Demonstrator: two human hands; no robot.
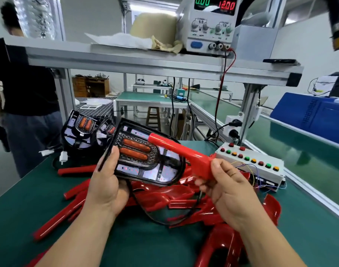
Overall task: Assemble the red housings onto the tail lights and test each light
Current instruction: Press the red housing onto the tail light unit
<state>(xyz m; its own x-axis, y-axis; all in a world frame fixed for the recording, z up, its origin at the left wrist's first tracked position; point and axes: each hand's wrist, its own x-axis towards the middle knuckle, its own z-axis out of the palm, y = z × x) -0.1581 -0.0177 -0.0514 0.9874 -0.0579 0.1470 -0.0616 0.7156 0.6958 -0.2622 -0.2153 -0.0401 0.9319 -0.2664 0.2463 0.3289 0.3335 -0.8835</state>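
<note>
In the head view, the left hand (107, 182) gripped the black-framed, clear-lensed tail light (143, 158) by its left edge, above the green bench mat (126, 237). The right hand (228, 189) pinched a glossy red plastic housing (180, 149) lying across the light's upper right. The housing probably wanted aligning with the frame before pressing. The grey bench power supply (209, 35) read 0.00 and 12.00.

Green digits 0.00 and red digits 12.00 on the display of the power supply (209, 26), up on the shelf (126, 60) over the far edge of the desk (135, 243). Small print beneath its knobs (195, 24), too blurred to read.
</note>
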